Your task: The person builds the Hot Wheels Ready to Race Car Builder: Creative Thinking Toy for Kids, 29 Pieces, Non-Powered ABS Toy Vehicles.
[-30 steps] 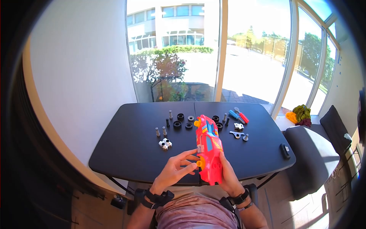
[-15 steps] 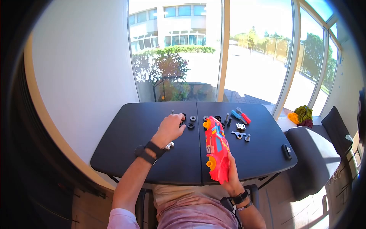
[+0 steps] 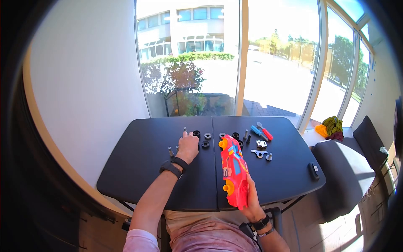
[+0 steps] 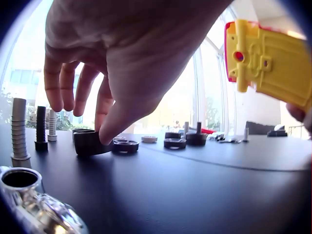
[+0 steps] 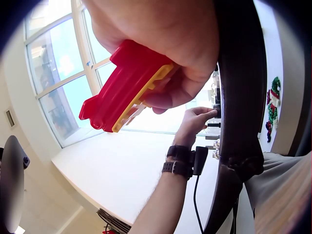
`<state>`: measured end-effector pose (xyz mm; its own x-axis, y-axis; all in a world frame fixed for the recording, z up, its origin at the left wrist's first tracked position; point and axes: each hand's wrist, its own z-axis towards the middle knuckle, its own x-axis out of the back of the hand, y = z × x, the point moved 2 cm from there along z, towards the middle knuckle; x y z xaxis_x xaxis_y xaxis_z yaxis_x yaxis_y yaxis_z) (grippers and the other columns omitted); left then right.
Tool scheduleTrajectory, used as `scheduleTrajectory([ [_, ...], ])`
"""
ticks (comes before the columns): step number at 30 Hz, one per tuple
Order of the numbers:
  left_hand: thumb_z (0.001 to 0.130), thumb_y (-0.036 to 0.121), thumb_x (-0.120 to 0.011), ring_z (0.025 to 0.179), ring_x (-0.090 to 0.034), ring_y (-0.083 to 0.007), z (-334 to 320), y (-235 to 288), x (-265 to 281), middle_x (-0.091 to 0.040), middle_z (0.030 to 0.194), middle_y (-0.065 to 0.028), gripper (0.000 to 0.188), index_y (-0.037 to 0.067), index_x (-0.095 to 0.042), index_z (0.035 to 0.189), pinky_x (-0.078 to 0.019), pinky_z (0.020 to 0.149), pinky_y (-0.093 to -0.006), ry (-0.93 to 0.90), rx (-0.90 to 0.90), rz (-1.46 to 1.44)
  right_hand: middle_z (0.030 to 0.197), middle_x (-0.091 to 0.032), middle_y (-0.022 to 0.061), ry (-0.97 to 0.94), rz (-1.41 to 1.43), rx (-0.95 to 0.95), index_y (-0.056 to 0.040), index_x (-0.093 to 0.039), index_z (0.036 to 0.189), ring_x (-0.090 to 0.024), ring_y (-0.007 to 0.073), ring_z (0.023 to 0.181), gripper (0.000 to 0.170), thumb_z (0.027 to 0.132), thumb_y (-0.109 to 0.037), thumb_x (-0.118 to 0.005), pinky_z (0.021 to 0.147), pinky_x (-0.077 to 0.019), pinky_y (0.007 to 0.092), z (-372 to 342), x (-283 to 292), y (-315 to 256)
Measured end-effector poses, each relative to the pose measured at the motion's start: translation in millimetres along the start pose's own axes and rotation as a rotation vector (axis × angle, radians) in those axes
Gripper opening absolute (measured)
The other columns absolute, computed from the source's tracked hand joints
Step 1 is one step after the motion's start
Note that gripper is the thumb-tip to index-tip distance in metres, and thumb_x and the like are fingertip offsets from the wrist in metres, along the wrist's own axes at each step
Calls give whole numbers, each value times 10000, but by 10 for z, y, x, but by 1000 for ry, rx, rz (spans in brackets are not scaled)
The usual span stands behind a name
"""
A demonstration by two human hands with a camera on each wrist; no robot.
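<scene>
My right hand (image 3: 252, 201) grips a red toy car body (image 3: 235, 174) with yellow-orange axle ends, held up over the front of the table. Its yellow underside shows in the left wrist view. Over the left half of the table, my left hand (image 3: 187, 147) reaches down among the small parts. Its thumb and a finger pinch a black toy wheel (image 4: 90, 144), which tilts slightly at the tabletop. Beside that hand stand a grey bolt (image 4: 19, 131) and a black bolt (image 4: 41, 127). A shiny silver part (image 4: 41, 202) lies nearer the wrist.
Several black and grey wheel pieces (image 3: 205, 144) sit near the table seam. To the right lie blue and red screwdrivers (image 3: 259, 132), a silver bracket (image 3: 259, 153) and a white part (image 3: 261, 144). A black object (image 3: 313, 171) rests by the right edge of the table (image 3: 285, 176).
My left hand has left the car body, reached forward and left to the parts, and now pinches a black wheel. The right hand still holds the car, shifted slightly right.
</scene>
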<state>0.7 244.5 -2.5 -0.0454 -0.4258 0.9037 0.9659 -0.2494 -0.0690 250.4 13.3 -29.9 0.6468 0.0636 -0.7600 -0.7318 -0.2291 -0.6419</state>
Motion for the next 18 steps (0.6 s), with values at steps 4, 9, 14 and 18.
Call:
scheduleTrajectory([
  [4,888,171,-784,985,-764,-385,-310,85,517,-790,1081,-168,139,39,-796,930,-642,873,-487,-46,27,-390,1344,-732,85,7,1,-3,-87,-522,1573,-755,203,1147,681,1133,-607,-536,880,-665,381,7,31,13],
  [9,888,131,-903,993,-815,-214,-1013,227,1060,-830,1120,-126,284,29,-740,1095,-647,860,-355,-5,4,-1050,1349,-730,86,-5,-23,26,-85,-527,1570,-755,205,1149,672,1141,-602,-520,905,-652,373,34,-56,-12],
  [14,866,65,-947,1047,-800,-169,-1648,633,1655,-827,1178,-152,519,8,-694,1317,-660,914,-329,-14,42,-1315,1427,-705,124,-93,-49,32,-56,-517,1566,-732,230,1252,664,1142,-567,-547,1021,-632,418,24,-101,-28],
  [18,840,124,-984,1013,-814,-182,-1767,847,1551,-823,1228,-188,656,10,-696,1418,-671,869,-323,58,-8,-1249,1443,-698,124,-77,-4,76,-49,-510,1576,-727,231,1262,668,1149,-563,-529,1032,-624,406,68,-85,18],
])
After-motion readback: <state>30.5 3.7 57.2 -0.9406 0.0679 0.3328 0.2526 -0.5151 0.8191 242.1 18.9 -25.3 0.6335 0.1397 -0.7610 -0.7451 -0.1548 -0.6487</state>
